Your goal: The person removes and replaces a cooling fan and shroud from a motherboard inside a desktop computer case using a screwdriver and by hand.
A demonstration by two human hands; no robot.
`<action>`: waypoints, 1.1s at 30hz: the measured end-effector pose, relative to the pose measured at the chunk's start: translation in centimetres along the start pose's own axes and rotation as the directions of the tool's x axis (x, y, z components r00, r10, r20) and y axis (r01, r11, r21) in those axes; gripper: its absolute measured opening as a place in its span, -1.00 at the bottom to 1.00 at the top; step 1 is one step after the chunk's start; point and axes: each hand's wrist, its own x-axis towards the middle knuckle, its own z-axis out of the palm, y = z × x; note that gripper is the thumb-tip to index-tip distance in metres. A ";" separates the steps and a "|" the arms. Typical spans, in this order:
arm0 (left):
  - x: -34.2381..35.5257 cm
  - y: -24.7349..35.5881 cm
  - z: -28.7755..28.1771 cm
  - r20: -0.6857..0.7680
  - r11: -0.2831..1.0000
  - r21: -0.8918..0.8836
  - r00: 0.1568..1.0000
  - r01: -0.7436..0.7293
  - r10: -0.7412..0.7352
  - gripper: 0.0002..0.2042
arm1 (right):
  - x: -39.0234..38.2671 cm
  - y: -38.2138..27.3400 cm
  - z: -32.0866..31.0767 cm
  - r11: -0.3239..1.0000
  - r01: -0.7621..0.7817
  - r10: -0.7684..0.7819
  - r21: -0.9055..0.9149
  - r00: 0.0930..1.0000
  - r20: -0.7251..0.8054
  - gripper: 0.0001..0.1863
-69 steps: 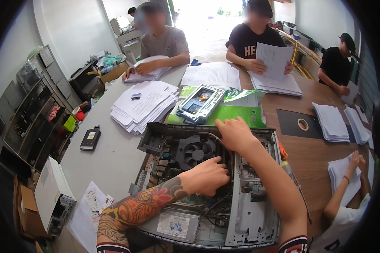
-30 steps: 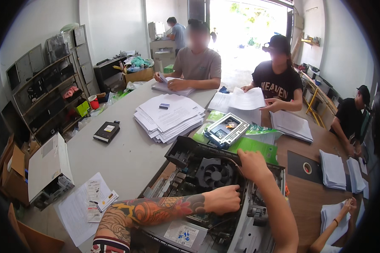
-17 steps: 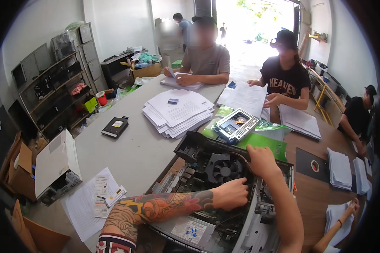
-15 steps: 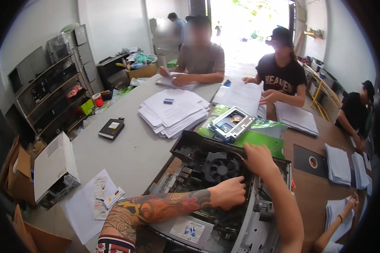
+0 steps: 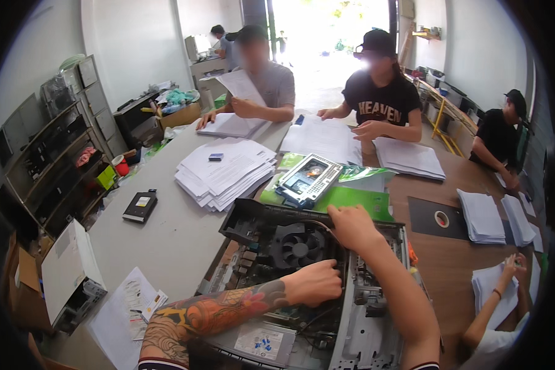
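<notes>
The left hand [image 5: 314, 283] is curled inside the open computer [image 5: 371, 336], near the black fan [image 5: 297, 246] — I can't tell if it grips anything. The right hand [image 5: 354, 229] bends over the far edge, grip hidden. The computer sits on the table [image 5: 166, 246]. Its white label [image 5: 245, 340] has blue marks — too tiny to read.

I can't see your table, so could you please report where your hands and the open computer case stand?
Left hand over open computer case, grip unclear. Right hand at its far edge. Left forearm hides part of the interior.
</notes>
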 end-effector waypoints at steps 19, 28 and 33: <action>0.6 0.3 0.3 0.011 0.997 0.018 0.997 -0.073 0.073 -0.96 | -0.2 0.5 -0.1 0.999 -0.010 0.011 -0.042 1.000 0.008 -0.67; 0.4 0.2 -0.1 0.062 0.998 -0.047 0.997 -0.036 0.038 -0.89 | -0.3 0.3 -0.1 1.000 0.005 -0.004 -0.015 1.000 0.015 -0.65; 0.3 0.2 -0.6 0.091 0.997 -0.071 0.995 -0.034 0.040 -0.88 | -0.1 0.3 0.1 1.000 -0.005 0.005 0.010 1.000 0.019 -0.64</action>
